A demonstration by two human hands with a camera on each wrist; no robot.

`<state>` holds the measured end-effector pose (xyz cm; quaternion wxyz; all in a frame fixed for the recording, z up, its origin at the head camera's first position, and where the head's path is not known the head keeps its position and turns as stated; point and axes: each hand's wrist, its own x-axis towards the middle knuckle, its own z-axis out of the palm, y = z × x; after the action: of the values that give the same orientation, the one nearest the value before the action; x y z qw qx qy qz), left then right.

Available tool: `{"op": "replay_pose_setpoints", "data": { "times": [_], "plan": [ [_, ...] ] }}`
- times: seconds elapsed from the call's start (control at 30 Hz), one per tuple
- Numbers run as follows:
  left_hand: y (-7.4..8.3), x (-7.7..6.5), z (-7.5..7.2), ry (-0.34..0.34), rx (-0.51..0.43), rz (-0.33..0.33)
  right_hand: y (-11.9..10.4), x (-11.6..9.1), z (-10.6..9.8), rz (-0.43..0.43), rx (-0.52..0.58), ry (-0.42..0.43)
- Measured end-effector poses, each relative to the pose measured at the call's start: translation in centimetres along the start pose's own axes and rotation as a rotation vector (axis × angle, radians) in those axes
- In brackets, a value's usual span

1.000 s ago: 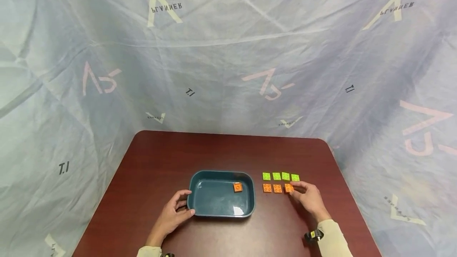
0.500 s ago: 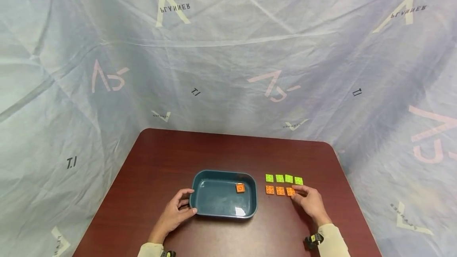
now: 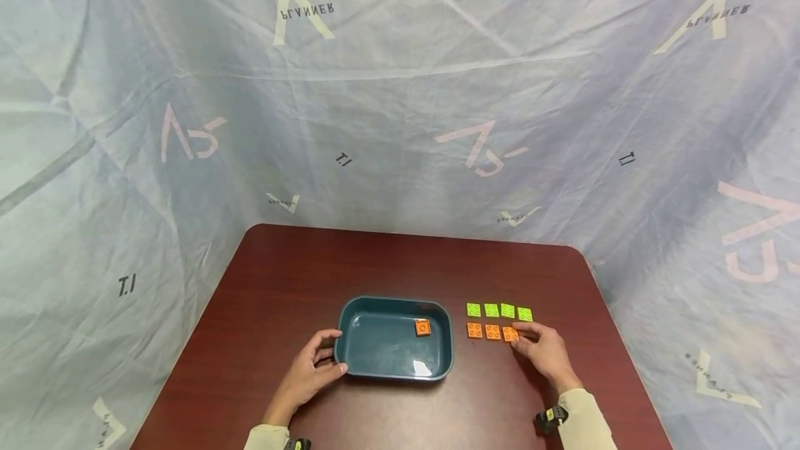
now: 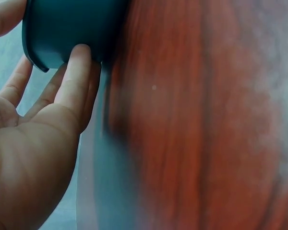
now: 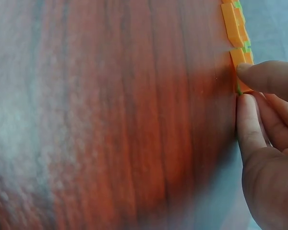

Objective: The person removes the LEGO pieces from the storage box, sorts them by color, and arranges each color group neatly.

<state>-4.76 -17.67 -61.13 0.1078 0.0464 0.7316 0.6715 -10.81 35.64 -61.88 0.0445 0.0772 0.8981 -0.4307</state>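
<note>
A dark teal tray (image 3: pixel 394 375) lies on the table with one orange toy building brick (image 3: pixel 423 328) inside, toward its right end. My left hand (image 3: pixel 307 375) grips the tray's left end, thumb at the front corner and fingers along the rim; the left wrist view shows the thumb (image 4: pixel 77 72) against the outer wall. Right of the tray, three orange bricks form a row. My right hand (image 3: pixel 545 353) pinches the rightmost orange brick (image 3: pixel 510 334) between thumb and finger. In the right wrist view, fingertips cover part of that orange brick (image 5: pixel 238 60).
Behind the orange row stands a row of several lime-green bricks (image 3: pixel 491 310). The reddish-brown wooden table (image 3: pixel 400 262) is enclosed at the back and sides by a pale printed sheet (image 3: pixel 387 123). Another orange brick (image 5: pixel 234 25) sits just beyond the pinched one.
The head view has shifted slightly, moving the whole scene a little to the right. Both hands keep their places at the tray and the rightmost orange brick.
</note>
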Motion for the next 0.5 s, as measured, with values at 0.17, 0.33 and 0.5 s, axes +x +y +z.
{"op": "replay_pose_setpoints", "data": {
  "times": [0.17, 0.33, 0.5],
  "plan": [
    [0.00, 0.11, -0.15, -0.011, 0.002, 0.002, 0.00, 0.10, -0.06, 0.007, 0.012, -0.007],
    [-0.26, 0.15, -0.14, -0.011, 0.027, 0.007, 0.09, 0.05, -0.17, 0.011, 0.025, -0.009],
    [-0.18, 0.19, -0.08, -0.005, 0.032, 0.007, 0.12, 0.05, -0.30, 0.009, 0.039, -0.013]
  ]
}}
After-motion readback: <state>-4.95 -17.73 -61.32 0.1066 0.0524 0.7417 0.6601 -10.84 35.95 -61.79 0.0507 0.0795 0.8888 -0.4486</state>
